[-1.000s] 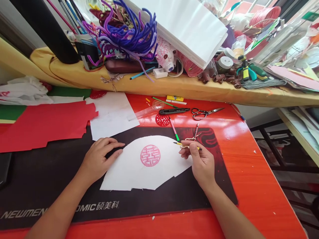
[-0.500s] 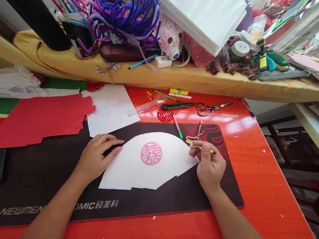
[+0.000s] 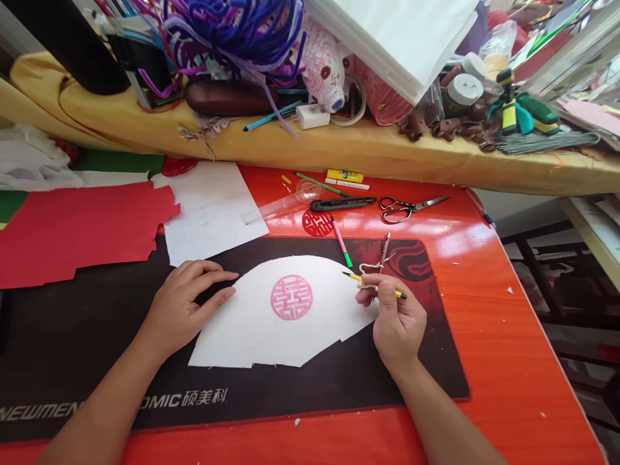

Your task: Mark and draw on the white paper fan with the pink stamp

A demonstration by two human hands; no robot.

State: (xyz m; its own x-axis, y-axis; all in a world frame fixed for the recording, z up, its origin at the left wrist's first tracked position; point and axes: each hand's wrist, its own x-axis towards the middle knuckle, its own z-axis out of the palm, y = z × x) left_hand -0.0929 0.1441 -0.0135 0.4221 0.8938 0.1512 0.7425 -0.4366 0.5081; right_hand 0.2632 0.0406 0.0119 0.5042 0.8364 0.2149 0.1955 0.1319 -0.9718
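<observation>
A fan-shaped sheet of white paper (image 3: 242,336) lies on a black desk mat (image 3: 72,394), with a pink double-happiness emblem (image 3: 291,297) near the middle of its curved upper part. The left hand (image 3: 181,310) rests open on the sheet's upper-left edge, fingers loosely spread and thumb on the paper, a light flat hold that seems well placed to keep the sheet from sliding. The right hand (image 3: 397,316) is closed around a yellow pencil (image 3: 356,278), pinching it between thumb and forefinger, with the other fingers curled under. Its point sits just by the sheet's curved right edge (whether it touches the paper is hard to tell). A pale cord (image 3: 371,268) loops near the pencil, and a steady pinch close to the point looks best for fine control here. Just beyond the mat, on the glossy orange-red desk (image 3: 489,323), lie a red paper cut-out emblem (image 3: 317,223), a utility knife (image 3: 341,204), and steel scissors (image 3: 411,208). To the left, a white sheet (image 3: 213,213) overlaps a ragged piece of red paper (image 3: 82,236).
</observation>
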